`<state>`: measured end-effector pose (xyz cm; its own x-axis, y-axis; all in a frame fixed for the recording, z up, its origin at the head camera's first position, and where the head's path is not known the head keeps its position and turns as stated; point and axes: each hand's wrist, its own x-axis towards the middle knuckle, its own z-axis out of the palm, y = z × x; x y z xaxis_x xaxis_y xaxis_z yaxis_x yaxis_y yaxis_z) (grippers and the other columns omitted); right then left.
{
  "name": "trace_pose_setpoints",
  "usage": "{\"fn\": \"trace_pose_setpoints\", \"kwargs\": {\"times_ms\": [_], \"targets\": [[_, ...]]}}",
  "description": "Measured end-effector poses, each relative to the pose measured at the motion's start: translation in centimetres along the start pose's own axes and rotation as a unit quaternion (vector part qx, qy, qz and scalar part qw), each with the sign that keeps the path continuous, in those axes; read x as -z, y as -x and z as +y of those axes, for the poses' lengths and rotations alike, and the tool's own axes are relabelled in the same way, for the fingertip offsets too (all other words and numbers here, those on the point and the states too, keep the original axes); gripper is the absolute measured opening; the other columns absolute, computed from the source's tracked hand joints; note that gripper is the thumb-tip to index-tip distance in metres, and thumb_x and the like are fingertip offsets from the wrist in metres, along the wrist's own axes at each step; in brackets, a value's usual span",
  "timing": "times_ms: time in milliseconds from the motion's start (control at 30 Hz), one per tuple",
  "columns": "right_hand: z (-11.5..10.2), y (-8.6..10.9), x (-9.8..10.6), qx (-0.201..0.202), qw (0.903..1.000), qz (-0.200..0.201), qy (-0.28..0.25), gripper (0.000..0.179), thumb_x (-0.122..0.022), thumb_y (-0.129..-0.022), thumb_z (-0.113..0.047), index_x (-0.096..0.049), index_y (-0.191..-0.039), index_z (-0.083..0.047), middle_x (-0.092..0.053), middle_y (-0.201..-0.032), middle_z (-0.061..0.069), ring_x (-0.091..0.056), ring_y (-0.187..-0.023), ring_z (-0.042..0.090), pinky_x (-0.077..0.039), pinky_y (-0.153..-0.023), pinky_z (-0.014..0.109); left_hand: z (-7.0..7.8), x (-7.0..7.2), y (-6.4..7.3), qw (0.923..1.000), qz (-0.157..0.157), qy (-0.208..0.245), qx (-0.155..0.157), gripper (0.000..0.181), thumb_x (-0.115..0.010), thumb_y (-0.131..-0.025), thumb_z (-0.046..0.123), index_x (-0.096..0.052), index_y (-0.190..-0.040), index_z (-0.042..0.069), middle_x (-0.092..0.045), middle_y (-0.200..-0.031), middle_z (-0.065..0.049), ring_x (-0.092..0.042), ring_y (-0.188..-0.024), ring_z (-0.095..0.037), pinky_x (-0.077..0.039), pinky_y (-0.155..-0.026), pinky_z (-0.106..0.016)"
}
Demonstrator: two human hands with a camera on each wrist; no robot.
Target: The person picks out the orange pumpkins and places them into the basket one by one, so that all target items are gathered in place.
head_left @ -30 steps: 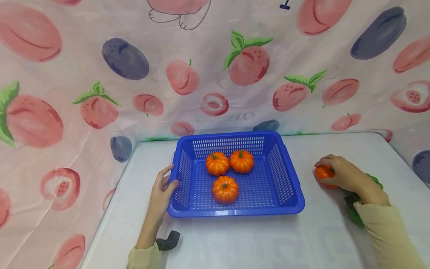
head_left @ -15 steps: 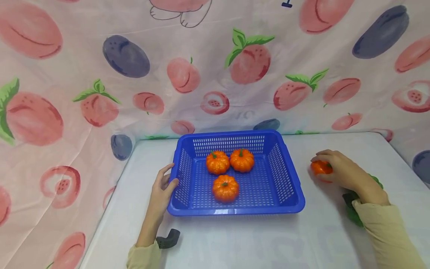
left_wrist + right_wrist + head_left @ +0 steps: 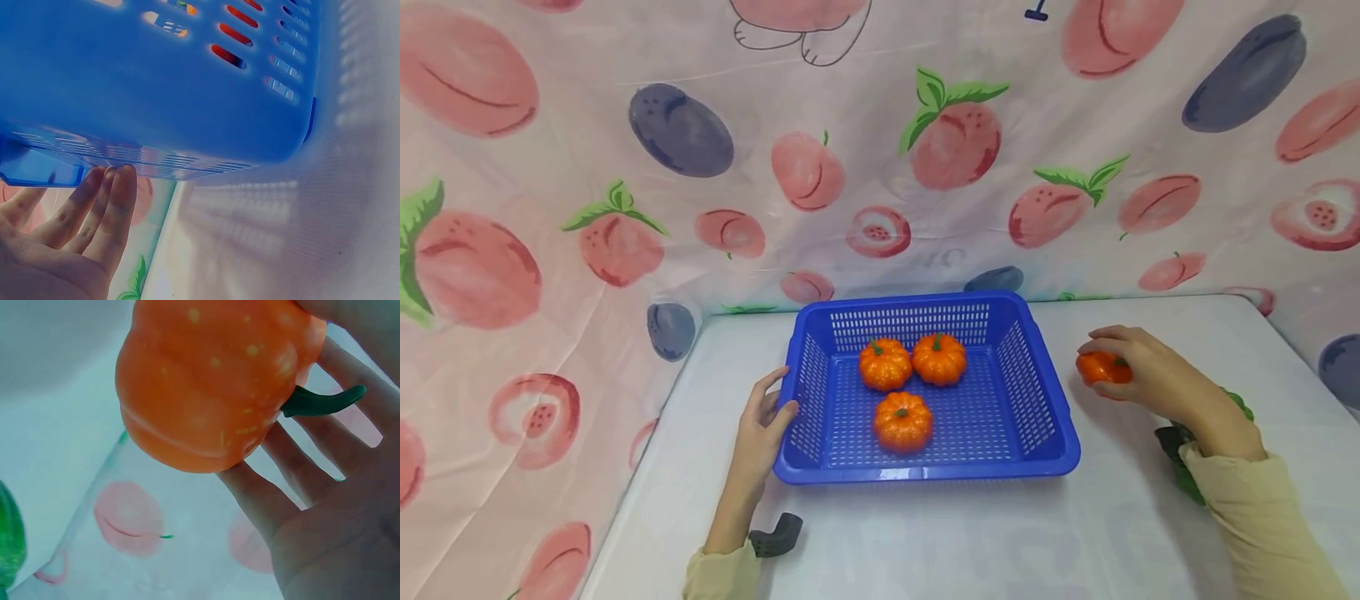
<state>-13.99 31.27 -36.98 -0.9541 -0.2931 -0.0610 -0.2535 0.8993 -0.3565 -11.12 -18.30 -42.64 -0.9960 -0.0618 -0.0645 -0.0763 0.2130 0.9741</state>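
An orange bell pepper point(image 3: 206, 381) with a curved green stem is in my right hand point(image 3: 1157, 379), to the right of the basket. My right fingers and thumb grip its sides, over the white table. At the left end of the blue plastic basket point(image 3: 925, 473), my left hand point(image 3: 758, 442) holds the rim. The thumb overlaps the rim, while several fingertips point(image 3: 125, 178) press the slotted wall from outside. Inside the basket are three small orange pumpkins: one at the back left point(image 3: 885, 365), one at the back right point(image 3: 939, 360), and one in front point(image 3: 903, 423).
A green vegetable point(image 3: 1238, 404) lies at the right, partly hidden by my right forearm. Another dark green piece point(image 3: 1191, 483) shows beside the sleeve. A fruit-printed cloth point(image 3: 880, 167) rises behind the white table point(image 3: 962, 542).
My right hand has shifted left and slightly back with the bell pepper, bringing it closer to the basket. My left hand, the basket and the pumpkins have stayed in place.
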Motion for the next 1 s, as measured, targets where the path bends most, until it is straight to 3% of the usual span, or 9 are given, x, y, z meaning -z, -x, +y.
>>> {"fn": "trace_pose_setpoints", "kwargs": {"times_ms": [233, 467, 1000], "targets": [[-1.6, 0.2, 0.7, 0.038, 0.9986, 0.034, 0.011, 0.044, -0.081, -0.08, -0.008, -0.067, -0.122, -0.003, -0.052, -0.135, 0.027, -0.045, -0.123, 0.048, -0.047, -0.093, 0.063, 0.1, 0.2, 0.2, 1.0, 0.0, 0.0, 0.001, 0.051, -0.055, -0.101, 0.015, -0.041, -0.149, 0.023, -0.057, -0.138, -0.019, -0.059, -0.121, -0.034, -0.048, -0.086, -0.018], [-3.0, 0.6, 1.4, 0.052, 0.9968, 0.057, 0.02, 0.046, -0.081, -0.08, -0.011, -0.066, -0.123, -0.003, -0.052, -0.134, 0.024, -0.046, -0.122, 0.045, -0.049, -0.089, 0.062, 0.1, 0.1, 0.1, 1.0, -0.002, -0.006, 0.004, 0.051, -0.055, -0.101, 0.016, -0.04, -0.149, 0.024, -0.057, -0.138, -0.018, -0.058, -0.122, -0.033, -0.047, -0.087, -0.017], [-5.3, 1.1, 2.6, 0.114, 0.9865, 0.112, 0.036, 0.046, -0.084, -0.077, -0.011, -0.068, -0.12, -0.007, -0.054, -0.134, 0.021, -0.049, -0.122, 0.041, -0.05, -0.088, 0.061, 0.1, 0.0, 0.1, 1.0, -0.002, -0.005, 0.005, 0.051, -0.055, -0.102, 0.016, -0.04, -0.149, 0.024, -0.056, -0.139, -0.018, -0.058, -0.122, -0.033, -0.047, -0.088, -0.019]]}}
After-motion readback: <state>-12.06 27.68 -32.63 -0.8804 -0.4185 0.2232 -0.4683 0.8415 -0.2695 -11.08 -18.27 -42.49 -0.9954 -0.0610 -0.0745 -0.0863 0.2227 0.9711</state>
